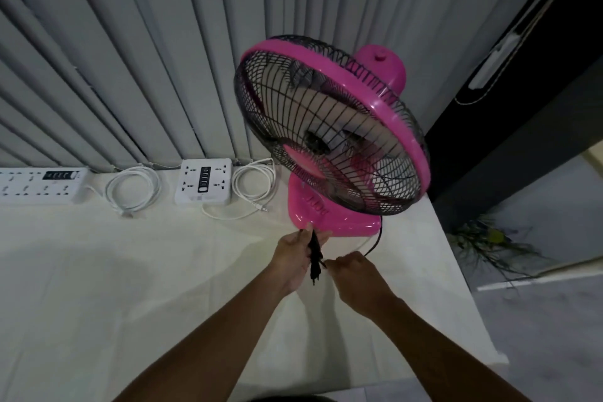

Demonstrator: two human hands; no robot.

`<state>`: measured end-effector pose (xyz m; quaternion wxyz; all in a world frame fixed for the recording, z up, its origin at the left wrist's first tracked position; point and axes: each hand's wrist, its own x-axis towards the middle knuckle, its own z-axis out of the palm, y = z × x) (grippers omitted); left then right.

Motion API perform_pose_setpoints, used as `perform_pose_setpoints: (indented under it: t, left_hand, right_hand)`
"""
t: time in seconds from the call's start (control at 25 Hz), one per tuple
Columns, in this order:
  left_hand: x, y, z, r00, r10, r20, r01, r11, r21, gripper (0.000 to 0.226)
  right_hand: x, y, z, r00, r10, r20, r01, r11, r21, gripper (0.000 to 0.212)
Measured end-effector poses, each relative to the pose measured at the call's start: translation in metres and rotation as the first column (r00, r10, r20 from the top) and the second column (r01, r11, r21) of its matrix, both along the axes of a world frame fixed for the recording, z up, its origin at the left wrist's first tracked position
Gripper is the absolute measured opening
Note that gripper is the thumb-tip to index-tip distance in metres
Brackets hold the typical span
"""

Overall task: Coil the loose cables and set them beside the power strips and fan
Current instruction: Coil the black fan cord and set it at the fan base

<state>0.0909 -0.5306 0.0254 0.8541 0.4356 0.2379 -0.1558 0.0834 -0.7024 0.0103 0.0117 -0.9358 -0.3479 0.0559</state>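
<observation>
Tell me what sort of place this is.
Probably an indoor room set up for a tidying job, not a workshop: a cloth-covered table against grey pleated curtains, holding white power strips and a pink fan, with bare floor beside.

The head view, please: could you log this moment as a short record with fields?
surface: table under a white cloth
fan: pink desk fan, upright at the right end
black cord: bundled loops held in left hand; right hand pinches the strand
white cables: two coils, each lying beside a power strip
</observation>
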Motion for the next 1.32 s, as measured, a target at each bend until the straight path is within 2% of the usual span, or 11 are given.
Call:
perform_pose_setpoints:
  t: [0.12, 0.2, 0.28, 0.32, 0.4, 0.48, 0.6, 0.84, 1.04, 1.2, 1.32]
  left_hand:
    - [0.012, -0.019, -0.005, 0.992, -0.119, -0.036, 0.123, 0.908, 0.401, 0.034]
    - [0.016, -0.029, -0.007, 0.966, -0.235, -0.103, 0.246, 0.734, 0.632, 0.033]
    - [0.020, -0.036, -0.006, 0.911, -0.352, -0.215, 0.393, 0.579, 0.714, 0.029]
    - [0.022, -0.037, -0.005, 0.879, -0.403, -0.255, 0.462, 0.588, 0.664, 0.028]
    - [0.023, -0.038, -0.001, 0.857, -0.449, -0.253, 0.515, 0.741, 0.430, 0.038]
    - [0.023, -0.037, 0.000, 0.866, -0.449, -0.219, 0.496, 0.824, 0.273, 0.055]
    - [0.027, -0.046, -0.003, 0.884, -0.422, -0.201, 0.468, 0.805, 0.365, 0.066]
    - [0.040, -0.077, -0.011, 0.957, -0.187, -0.222, 0.255, 0.907, 0.335, 0.059]
    - [0.053, -0.093, -0.015, 0.969, -0.097, -0.227, 0.182, 0.904, 0.388, 0.052]
    - [0.059, -0.103, -0.015, 0.961, -0.123, -0.248, 0.217, 0.892, 0.396, 0.049]
    - [0.058, -0.109, -0.016, 0.955, -0.092, -0.281, 0.224, 0.845, 0.485, 0.054]
  right_hand:
    - [0.012, 0.000, 0.010, 0.993, 0.093, 0.078, -0.081, 0.986, -0.147, 0.016]
    - [0.023, 0.001, 0.017, 0.985, 0.145, 0.094, -0.126, 0.976, -0.178, 0.010]
    - [0.040, -0.001, 0.025, 0.991, 0.103, 0.090, -0.092, 0.989, -0.114, 0.023]
    - [0.049, -0.005, 0.030, 0.997, 0.044, 0.062, -0.039, 0.997, -0.069, 0.030]
    - [0.063, -0.018, 0.041, 0.989, -0.120, -0.085, 0.127, 0.989, 0.073, 0.037]
    - [0.073, -0.034, 0.044, 0.907, -0.214, -0.363, 0.330, 0.897, 0.295, 0.034]
    - [0.091, -0.048, 0.040, 0.767, -0.038, -0.641, 0.465, 0.721, 0.513, 0.022]
    - [0.096, -0.070, 0.016, 0.712, -0.031, -0.702, 0.520, 0.694, 0.498, 0.018]
    - [0.092, -0.089, 0.024, 0.435, 0.089, -0.896, 0.726, 0.553, 0.408, 0.028]
    - [0.098, -0.097, 0.027, 0.481, 0.043, -0.876, 0.669, 0.627, 0.398, 0.025]
    - [0.104, -0.098, 0.021, 0.579, -0.033, -0.815, 0.565, 0.737, 0.371, 0.024]
